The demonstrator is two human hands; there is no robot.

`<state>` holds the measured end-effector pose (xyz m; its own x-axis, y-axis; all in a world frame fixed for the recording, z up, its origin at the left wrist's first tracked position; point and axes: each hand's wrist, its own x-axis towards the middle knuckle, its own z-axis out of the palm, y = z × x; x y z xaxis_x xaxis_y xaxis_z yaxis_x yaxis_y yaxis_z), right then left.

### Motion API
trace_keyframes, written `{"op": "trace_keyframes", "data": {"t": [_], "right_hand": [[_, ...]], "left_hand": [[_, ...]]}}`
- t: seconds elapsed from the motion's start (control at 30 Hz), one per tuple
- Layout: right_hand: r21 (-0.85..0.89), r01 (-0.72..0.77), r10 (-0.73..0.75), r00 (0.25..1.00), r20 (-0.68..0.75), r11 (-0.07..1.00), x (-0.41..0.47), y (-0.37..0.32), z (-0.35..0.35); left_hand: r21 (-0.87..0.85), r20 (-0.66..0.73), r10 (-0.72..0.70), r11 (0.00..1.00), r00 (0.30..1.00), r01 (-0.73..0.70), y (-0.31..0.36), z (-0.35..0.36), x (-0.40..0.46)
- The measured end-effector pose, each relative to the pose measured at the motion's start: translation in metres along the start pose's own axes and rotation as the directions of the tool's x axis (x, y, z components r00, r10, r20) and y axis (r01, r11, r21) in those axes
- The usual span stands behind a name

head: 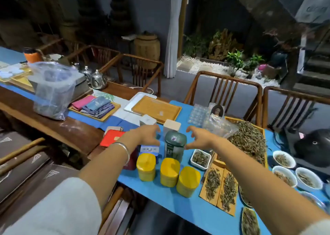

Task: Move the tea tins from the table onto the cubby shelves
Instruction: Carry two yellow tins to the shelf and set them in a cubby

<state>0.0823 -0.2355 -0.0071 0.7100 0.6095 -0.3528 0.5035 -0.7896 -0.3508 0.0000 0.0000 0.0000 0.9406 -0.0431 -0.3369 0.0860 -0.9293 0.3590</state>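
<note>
On a blue table point(160, 195), the left hand point(146, 136) and right hand point(200, 138), fingers spread, flank a green tin point(175, 146) without gripping; 3 yellow tins point(168, 172) stand nearer.

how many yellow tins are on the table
3, in a row on the blue cloth near the front edge: left yellow tin, middle yellow tin, right yellow tin. More may be hidden behind the arms.
</note>
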Motion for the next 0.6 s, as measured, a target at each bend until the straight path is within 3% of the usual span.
{"op": "trace_keyframes", "data": {"t": [0.17, 0.3, 0.5, 0.6], "right_hand": [[-0.019, -0.052, 0.054, 0.984, 0.168, 0.998, -0.005, 0.027, 0.062], [0.064, -0.156, 0.138, 0.966, 0.218, 0.986, -0.018, 0.040, 0.103], [0.031, -0.150, 0.145, 0.982, 0.123, 0.988, -0.019, 0.046, 0.147], [0.101, -0.118, 0.114, 0.993, 0.044, 0.988, -0.020, 0.050, 0.168]], "left_hand": [[0.004, 0.210, 0.028, 1.000, 0.977, -0.029, -0.004, 0.058, 0.023], [0.076, 0.267, 0.073, 0.992, 0.961, -0.096, -0.012, 0.094, 0.040], [0.132, 0.268, 0.134, 0.976, 0.954, -0.174, -0.011, 0.134, 0.057], [0.099, 0.249, 0.153, 0.978, 0.956, -0.182, -0.012, 0.150, 0.061]]}}
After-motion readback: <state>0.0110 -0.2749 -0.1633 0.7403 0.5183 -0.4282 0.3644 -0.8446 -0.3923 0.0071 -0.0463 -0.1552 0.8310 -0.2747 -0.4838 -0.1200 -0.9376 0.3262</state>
